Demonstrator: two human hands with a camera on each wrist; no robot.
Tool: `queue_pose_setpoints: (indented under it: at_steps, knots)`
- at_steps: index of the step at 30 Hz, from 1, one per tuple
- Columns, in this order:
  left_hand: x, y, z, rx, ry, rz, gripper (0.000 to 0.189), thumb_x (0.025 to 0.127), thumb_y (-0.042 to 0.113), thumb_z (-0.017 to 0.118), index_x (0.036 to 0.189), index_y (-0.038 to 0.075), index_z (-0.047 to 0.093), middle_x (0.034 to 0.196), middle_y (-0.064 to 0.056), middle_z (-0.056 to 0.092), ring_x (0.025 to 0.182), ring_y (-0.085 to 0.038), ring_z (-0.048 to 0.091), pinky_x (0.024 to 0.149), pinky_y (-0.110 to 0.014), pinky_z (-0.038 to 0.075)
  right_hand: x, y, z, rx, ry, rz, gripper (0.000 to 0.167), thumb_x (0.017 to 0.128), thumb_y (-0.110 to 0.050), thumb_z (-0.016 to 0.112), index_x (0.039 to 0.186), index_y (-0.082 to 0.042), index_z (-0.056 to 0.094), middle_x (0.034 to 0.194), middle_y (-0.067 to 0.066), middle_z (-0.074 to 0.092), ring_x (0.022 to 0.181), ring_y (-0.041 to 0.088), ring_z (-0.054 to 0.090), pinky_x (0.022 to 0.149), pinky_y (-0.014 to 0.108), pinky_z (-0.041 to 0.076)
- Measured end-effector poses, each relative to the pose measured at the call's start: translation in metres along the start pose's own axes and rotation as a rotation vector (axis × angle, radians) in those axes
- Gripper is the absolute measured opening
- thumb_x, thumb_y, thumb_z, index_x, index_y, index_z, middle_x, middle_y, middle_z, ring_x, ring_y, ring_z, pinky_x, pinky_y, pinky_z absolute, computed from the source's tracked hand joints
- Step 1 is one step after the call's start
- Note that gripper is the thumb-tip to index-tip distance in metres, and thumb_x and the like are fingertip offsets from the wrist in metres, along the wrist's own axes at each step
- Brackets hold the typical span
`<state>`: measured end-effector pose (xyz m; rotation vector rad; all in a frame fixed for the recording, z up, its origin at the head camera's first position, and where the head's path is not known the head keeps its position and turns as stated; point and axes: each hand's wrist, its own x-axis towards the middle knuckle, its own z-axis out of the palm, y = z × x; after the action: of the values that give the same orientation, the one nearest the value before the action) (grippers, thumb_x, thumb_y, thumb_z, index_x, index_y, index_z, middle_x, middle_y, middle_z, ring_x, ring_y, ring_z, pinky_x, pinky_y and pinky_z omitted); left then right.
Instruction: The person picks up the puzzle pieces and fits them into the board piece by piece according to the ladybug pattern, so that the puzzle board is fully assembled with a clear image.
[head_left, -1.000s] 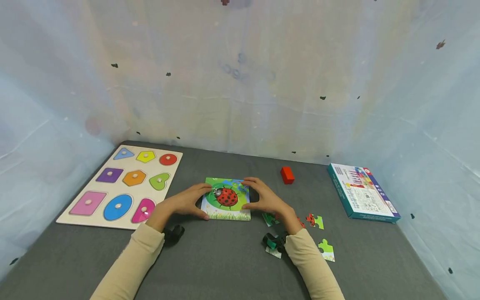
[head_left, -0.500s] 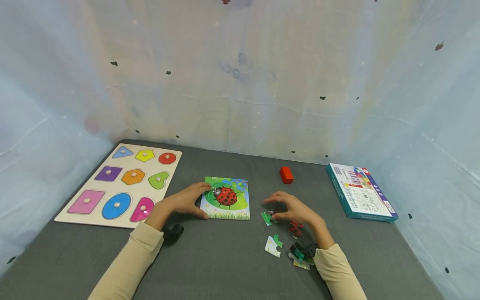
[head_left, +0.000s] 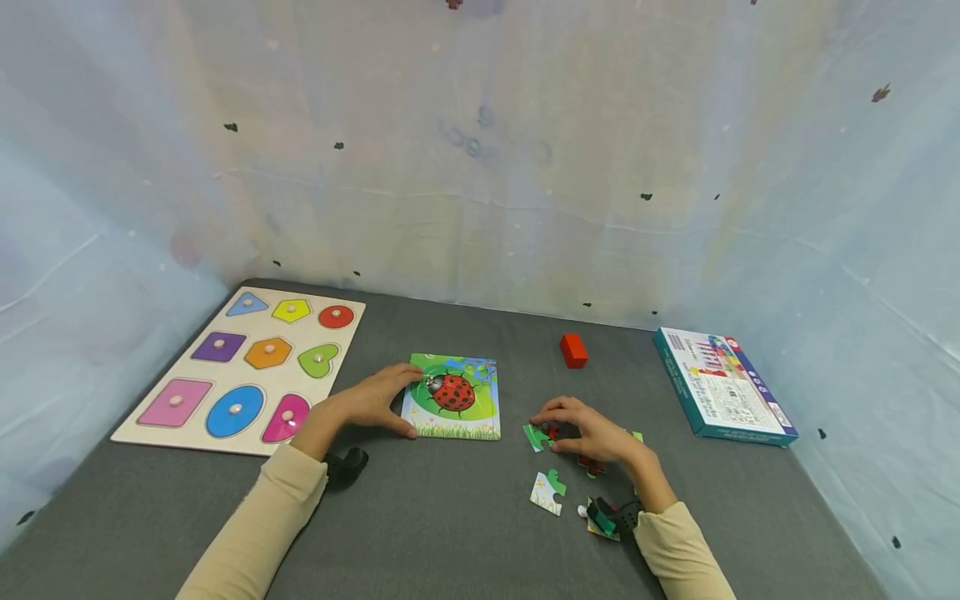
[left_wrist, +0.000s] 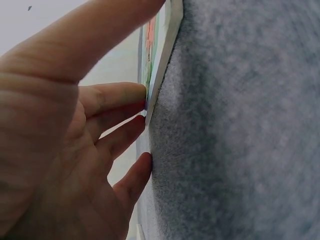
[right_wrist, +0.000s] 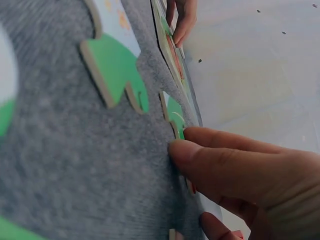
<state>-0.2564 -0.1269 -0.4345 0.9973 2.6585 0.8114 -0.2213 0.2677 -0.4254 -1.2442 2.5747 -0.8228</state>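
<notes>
A square ladybug puzzle (head_left: pixel 457 427) with a green and blue picture lies on the grey cloth. My left hand (head_left: pixel 371 404) rests at its left edge, thumb near the front corner and fingers farther back; the left wrist view shows these fingertips touching the puzzle's edge (left_wrist: pixel 165 55). To the right, my right hand (head_left: pixel 592 433) pinches a green puzzle piece (head_left: pixel 534 437) between thumb and fingers. That piece (right_wrist: pixel 172 107) still lies on the cloth in the right wrist view. A red piece (head_left: pixel 591 465) is partly under the right hand.
More loose pieces lie nearby, including a white and green one (head_left: pixel 545 496) and one under the wrist strap (head_left: pixel 603 529). A wooden shape board (head_left: pixel 225 367) stands left, a red block (head_left: pixel 573 351) behind, and a flat box (head_left: pixel 723 387) far right. A sheet wall closes the back.
My right hand has left the ladybug puzzle and moved right and nearer to the loose pieces, its fingers closing on the green one. The left hand stays at the puzzle's edge.
</notes>
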Motion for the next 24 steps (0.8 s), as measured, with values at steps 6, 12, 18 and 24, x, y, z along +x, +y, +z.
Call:
queue_pose_setpoints:
  at_steps: [6,12,18,24]
  knots:
    - [0.001,-0.002,0.000,0.004,-0.001,-0.005,0.091,0.069,0.046,0.079,0.137,-0.001,0.041,0.142,-0.018,0.035,0.134,-0.035,0.028,0.106,-0.053,0.026,0.002,0.001,0.000,-0.011,0.013,-0.022,0.036,0.087,-0.012,0.066,0.121,-0.003,0.060,0.118,0.012,0.052,0.104,0.024,0.049,0.084,0.043,0.044]
    - [0.000,-0.001,-0.002,0.016,-0.004,-0.003,0.091,0.070,0.046,0.079,0.137,-0.001,0.040,0.143,-0.019,0.034,0.134,-0.035,0.029,0.105,-0.053,0.027,0.014,-0.005,0.003,-0.004,0.063,-0.012,0.035,0.090,-0.020,0.064,0.122,-0.006,0.059,0.116,0.009,0.053,0.102,0.022,0.052,0.084,0.039,0.045]
    - [-0.001,-0.002,-0.001,0.030,0.001,0.003,0.090,0.070,0.047,0.078,0.138,0.000,0.040,0.143,-0.019,0.033,0.134,-0.036,0.029,0.104,-0.055,0.028,0.045,-0.024,0.007,-0.025,0.116,-0.037,0.036,0.088,-0.018,0.066,0.121,-0.005,0.059,0.111,0.008,0.054,0.105,0.020,0.054,0.088,0.037,0.046]
    - [-0.001,-0.002,0.001,0.022,0.008,0.005,0.092,0.070,0.047,0.078,0.138,0.000,0.039,0.144,-0.020,0.033,0.133,-0.036,0.029,0.103,-0.055,0.028,0.082,-0.041,0.017,-0.089,0.137,-0.066,0.036,0.088,-0.017,0.066,0.120,-0.004,0.059,0.110,0.009,0.054,0.101,0.021,0.052,0.085,0.034,0.044]
